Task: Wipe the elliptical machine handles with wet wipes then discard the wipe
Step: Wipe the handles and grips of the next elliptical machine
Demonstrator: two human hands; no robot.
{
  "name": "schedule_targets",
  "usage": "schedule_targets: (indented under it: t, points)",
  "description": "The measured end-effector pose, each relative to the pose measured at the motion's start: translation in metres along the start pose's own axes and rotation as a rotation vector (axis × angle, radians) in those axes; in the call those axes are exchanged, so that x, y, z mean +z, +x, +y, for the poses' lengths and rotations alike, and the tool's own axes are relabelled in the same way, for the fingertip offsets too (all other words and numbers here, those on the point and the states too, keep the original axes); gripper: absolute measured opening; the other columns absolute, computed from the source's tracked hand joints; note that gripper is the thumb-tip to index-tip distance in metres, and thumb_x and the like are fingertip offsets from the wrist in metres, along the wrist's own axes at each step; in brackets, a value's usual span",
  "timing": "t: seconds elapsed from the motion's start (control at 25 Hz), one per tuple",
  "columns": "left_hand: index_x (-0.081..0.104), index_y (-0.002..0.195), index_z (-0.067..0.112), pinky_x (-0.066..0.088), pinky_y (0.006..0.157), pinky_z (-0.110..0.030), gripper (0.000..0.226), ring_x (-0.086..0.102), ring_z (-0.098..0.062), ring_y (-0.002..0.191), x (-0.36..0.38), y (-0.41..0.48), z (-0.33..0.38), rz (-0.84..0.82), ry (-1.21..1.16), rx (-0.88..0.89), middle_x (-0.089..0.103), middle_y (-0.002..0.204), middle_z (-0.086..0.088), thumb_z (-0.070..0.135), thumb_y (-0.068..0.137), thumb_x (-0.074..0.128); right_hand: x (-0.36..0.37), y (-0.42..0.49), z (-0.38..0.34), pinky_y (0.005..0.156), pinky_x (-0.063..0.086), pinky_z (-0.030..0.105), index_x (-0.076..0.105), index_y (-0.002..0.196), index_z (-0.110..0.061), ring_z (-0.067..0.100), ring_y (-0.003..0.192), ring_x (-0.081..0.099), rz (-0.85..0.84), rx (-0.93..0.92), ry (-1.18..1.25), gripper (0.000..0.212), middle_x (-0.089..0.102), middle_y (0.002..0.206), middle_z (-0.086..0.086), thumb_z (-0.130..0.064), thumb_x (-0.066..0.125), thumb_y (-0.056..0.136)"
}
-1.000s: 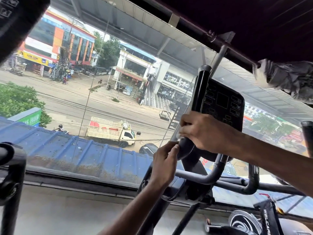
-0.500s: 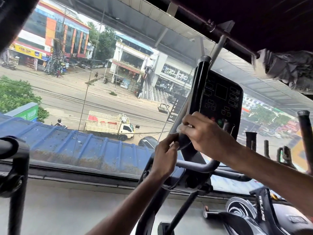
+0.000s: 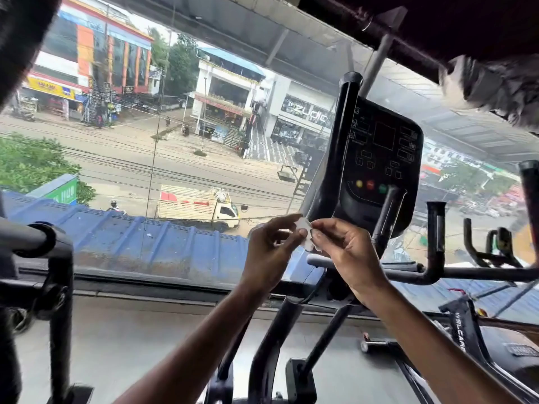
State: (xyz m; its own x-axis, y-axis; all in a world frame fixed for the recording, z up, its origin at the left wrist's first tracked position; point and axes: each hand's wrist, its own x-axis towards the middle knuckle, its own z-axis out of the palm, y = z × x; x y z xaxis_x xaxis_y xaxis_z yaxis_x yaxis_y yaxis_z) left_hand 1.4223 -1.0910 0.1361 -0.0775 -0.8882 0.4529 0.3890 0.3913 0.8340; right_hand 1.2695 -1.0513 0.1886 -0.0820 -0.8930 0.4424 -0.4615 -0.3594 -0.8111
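A small white wet wipe [image 3: 305,232] hangs in front of the elliptical, pinched from both sides. My left hand [image 3: 271,252] holds its left edge with fingertips. My right hand [image 3: 344,252] grips its right edge. Behind them rises the black left handle [image 3: 339,141] of the elliptical, upright, beside the black console [image 3: 382,158] with its coloured buttons. Neither hand touches the handle. A shorter inner grip bar [image 3: 385,220] slants up just right of my right hand. The right handle [image 3: 529,193] stands at the frame's right edge.
A large window [image 3: 175,141] faces a street below. Another machine's black frame [image 3: 55,272] stands at the left. Horizontal bars [image 3: 466,274] and upright grips [image 3: 436,237] extend right. A crumpled grey cloth [image 3: 501,88] hangs from the top bar at upper right.
Both hands came off the left handle's lower part and drew back toward me. They now hold the wipe between them in the air. The camera tilted slightly.
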Motion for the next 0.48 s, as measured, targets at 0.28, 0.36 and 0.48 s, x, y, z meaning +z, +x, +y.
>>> schedule_targets:
  t: [0.28, 0.36, 0.48]
  points:
    - [0.071, 0.081, 0.01, 0.059, 0.08, -0.043, 0.013, 0.072, -0.02, 0.08, 0.0, -0.016, -0.002, -0.003, -0.038, -0.132, 0.075, 0.078, -0.006, 0.015, 0.087, 0.08, -0.005, -0.019, 0.019, 0.081, 0.064, 0.054, 0.08, 0.095, -0.027, 0.022, 0.105, 0.072, 0.002, -0.028, -0.051, 0.027, 0.075, 0.107, -0.007, -0.044, 0.086, 0.075]
    - [0.07, 0.084, 0.004, 0.06, 0.08, -0.043, 0.014, 0.074, -0.023, 0.082, 0.001, -0.02, -0.002, -0.021, -0.025, -0.144, 0.076, 0.081, -0.009, 0.014, 0.087, 0.079, -0.004, -0.02, 0.024, 0.079, 0.064, 0.051, 0.081, 0.09, -0.028, 0.021, 0.097, 0.074, 0.023, -0.07, -0.093, 0.014, 0.076, 0.103, -0.009, -0.039, 0.082, 0.081]
    - [0.067, 0.091, -0.003, 0.059, 0.082, -0.046, 0.016, 0.073, -0.027, 0.083, 0.0, -0.027, -0.005, -0.015, -0.009, -0.155, 0.076, 0.083, -0.011, 0.01, 0.09, 0.076, -0.003, -0.023, 0.023, 0.077, 0.06, 0.04, 0.081, 0.082, -0.025, 0.015, 0.078, 0.074, 0.069, 0.073, 0.072, 0.013, 0.079, 0.082, -0.004, -0.018, 0.077, 0.091]
